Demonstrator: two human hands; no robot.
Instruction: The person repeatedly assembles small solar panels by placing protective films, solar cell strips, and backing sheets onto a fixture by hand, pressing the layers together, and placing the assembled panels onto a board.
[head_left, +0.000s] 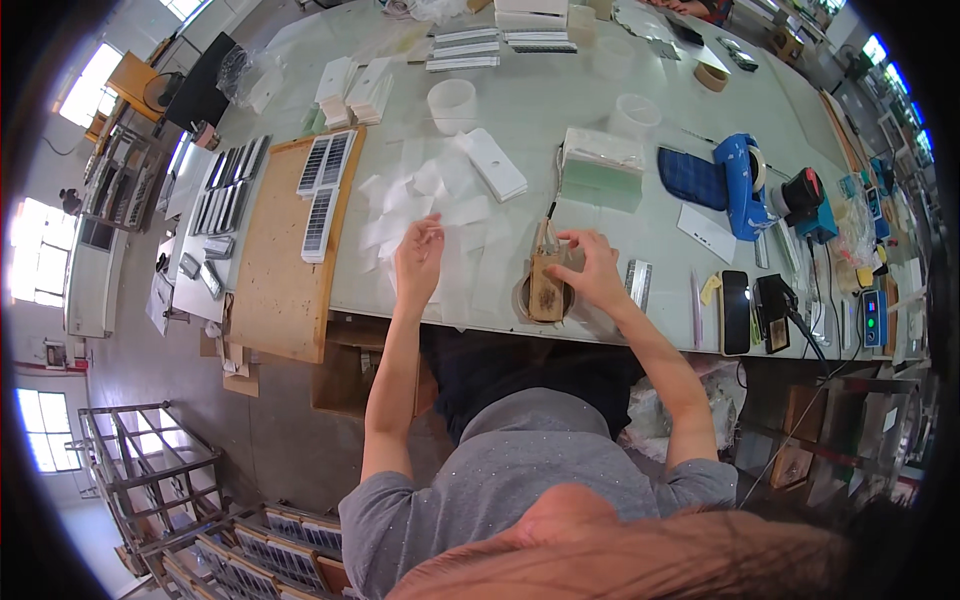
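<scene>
My left hand (420,257) is over a loose spread of thin white slips (405,205). Its fingers are loosely bent and apart, and nothing shows between them. By the table's front edge, a brown, stained block-shaped tool (546,288) with a dark cable at its far end rests over a round dish (567,300). My right hand (593,272) is at the right side of this tool. Thumb and forefinger are spread apart, with the thumb tip over or against the block; actual contact is unclear. A stack of white cards (493,165) lies beyond the slips.
Left is a wooden board (275,250) carrying dark-celled solar panels (325,190). A pale green block-like stack (602,175) stands beyond my right hand. Rightward are a blue tape dispenser (740,185), a phone (735,312), a metal ruler (638,283) and cables. White tubs (452,105) stand farther back.
</scene>
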